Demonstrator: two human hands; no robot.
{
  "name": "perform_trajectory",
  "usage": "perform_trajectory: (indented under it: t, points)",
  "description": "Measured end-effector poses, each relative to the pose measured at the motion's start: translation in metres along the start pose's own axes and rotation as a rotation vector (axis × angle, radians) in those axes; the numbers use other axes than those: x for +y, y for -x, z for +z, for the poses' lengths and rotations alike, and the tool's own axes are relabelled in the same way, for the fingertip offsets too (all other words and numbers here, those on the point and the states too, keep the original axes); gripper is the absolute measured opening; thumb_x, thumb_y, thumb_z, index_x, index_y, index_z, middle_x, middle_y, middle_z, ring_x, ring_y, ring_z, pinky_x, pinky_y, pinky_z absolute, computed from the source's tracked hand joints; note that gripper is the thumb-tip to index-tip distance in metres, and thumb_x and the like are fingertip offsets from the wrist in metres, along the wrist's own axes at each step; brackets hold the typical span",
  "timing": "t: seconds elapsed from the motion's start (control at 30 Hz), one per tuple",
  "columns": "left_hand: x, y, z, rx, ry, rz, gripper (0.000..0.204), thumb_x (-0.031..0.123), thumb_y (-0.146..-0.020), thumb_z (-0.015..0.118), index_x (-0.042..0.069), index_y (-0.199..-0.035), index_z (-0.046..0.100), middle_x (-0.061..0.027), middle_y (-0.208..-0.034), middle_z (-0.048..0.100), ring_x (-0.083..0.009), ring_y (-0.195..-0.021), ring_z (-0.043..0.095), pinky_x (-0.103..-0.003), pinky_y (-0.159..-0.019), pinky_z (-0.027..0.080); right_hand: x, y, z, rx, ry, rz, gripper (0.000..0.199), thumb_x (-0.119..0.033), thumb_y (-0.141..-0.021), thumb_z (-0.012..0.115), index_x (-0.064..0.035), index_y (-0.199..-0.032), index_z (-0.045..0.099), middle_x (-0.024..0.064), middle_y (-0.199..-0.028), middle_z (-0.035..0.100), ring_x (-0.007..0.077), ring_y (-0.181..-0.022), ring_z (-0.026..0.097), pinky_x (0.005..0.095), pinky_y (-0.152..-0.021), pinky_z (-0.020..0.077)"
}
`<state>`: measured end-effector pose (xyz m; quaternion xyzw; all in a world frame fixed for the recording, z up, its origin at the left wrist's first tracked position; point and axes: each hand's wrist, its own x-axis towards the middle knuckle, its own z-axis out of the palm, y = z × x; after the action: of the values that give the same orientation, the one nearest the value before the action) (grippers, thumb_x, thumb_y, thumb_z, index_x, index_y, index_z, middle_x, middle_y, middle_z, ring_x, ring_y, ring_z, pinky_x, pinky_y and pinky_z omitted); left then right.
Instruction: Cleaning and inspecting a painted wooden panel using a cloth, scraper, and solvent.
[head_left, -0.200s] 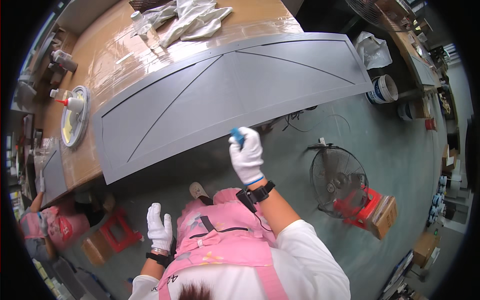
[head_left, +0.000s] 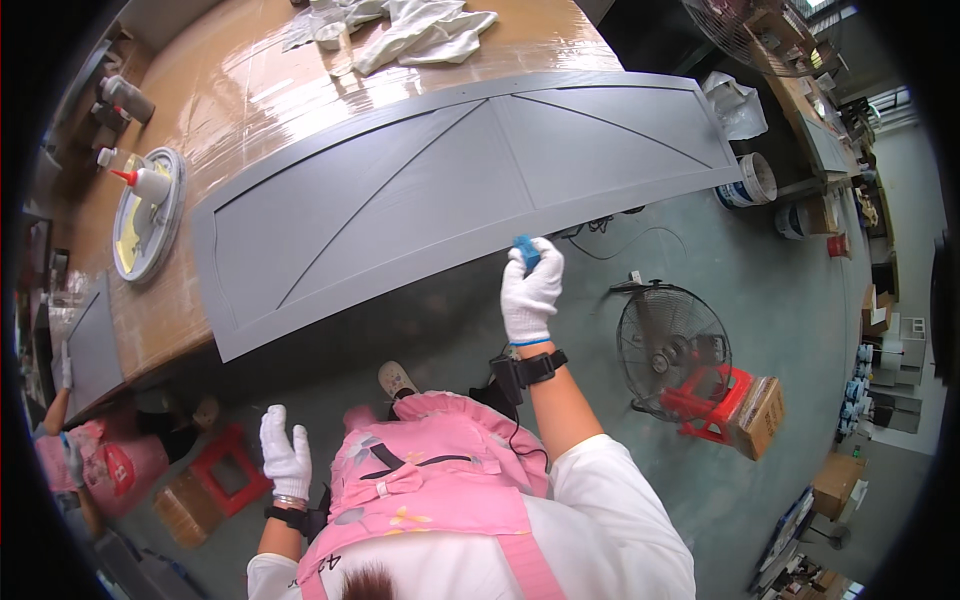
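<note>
A long grey panel (head_left: 440,190) with raised diagonal ribs lies on a brown workbench (head_left: 250,90), its near edge overhanging the bench. My right hand (head_left: 530,290), in a white glove, grips a small blue block (head_left: 526,250) and presses it against the panel's near edge. My left hand (head_left: 283,452), also gloved, hangs low at my side with fingers spread, holding nothing. I wear a pink apron.
White rags (head_left: 410,25) lie at the bench's far end. A round disc with a red-tipped bottle (head_left: 148,205) sits at the left. A floor fan (head_left: 668,345), a red stool (head_left: 712,400), a cardboard box (head_left: 760,415) and a white bucket (head_left: 755,180) stand to my right. Another person's hand (head_left: 65,370) shows at far left.
My right hand with the blue block has slid a little to the right along the panel's edge. My left hand has stayed low.
</note>
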<state>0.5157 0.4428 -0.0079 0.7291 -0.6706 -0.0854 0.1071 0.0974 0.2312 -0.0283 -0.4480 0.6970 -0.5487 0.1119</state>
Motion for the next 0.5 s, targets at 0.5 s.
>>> perform_trajectory:
  t: [0.5]
  points:
    - [-0.174,0.067,0.018,-0.492,0.367,-0.515,0.039,0.036,-0.1,0.049,0.006,-0.121,0.064,-0.0164,-0.117,0.067,-0.0325,-0.112,0.062,-0.039,-0.096,0.047,-0.075,0.1,0.068,-0.128,0.063,-0.127,0.028,-0.005,-0.083,0.065,-0.0012,-0.108,0.053,0.0151,-0.101,0.055,0.0305,-0.089,0.059,0.0411,-0.084,0.0485]
